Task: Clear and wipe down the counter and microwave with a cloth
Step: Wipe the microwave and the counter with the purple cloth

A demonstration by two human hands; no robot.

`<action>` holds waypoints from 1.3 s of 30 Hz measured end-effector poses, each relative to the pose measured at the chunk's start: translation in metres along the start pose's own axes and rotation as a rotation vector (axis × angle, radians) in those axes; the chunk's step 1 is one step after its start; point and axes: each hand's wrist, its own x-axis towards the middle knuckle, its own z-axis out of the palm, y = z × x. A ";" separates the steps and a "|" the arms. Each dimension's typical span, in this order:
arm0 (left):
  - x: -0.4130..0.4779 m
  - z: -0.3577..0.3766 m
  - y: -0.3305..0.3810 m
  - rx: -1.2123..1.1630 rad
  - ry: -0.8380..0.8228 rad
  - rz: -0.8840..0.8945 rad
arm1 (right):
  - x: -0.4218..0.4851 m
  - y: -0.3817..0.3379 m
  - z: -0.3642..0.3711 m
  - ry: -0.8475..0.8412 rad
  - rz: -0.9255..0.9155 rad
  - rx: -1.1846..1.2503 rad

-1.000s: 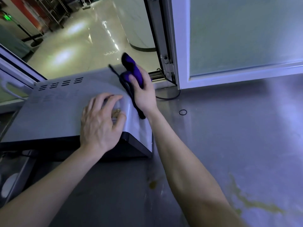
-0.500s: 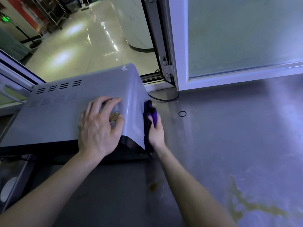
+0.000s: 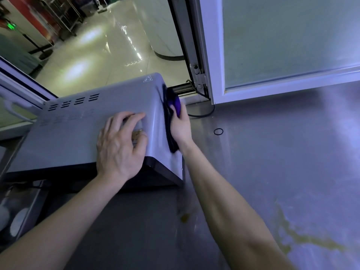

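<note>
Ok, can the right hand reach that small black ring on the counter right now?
Probably yes: the ring lies on bare counter beside the right hand, nothing between, though that hand grips the cloth.

Commercial kitchen or canteen serving hatch; stainless surface (image 3: 282, 172) carrying microwave (image 3: 78, 137); window frame (image 3: 211, 55) opens onto glossy tiled hall floor (image 3: 101, 55); metal racks (image 3: 65, 14).

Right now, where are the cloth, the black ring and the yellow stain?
cloth (image 3: 176, 106): head view, its purple upper fold.
black ring (image 3: 214, 131): head view, its left edge.
yellow stain (image 3: 290, 233): head view, bend of the streak.
</note>
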 end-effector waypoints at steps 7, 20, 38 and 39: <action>-0.001 -0.001 0.001 -0.002 -0.010 -0.004 | -0.148 0.001 -0.024 -0.164 -0.328 0.212; 0.001 0.002 -0.007 -0.083 0.007 -0.019 | -0.142 -0.019 -0.020 -0.185 -0.315 0.148; 0.001 0.000 0.000 -0.122 0.035 -0.052 | -0.107 0.002 -0.010 0.023 -0.083 0.152; 0.001 0.000 0.000 -0.116 0.031 -0.054 | -0.088 -0.008 -0.006 0.069 -0.009 0.162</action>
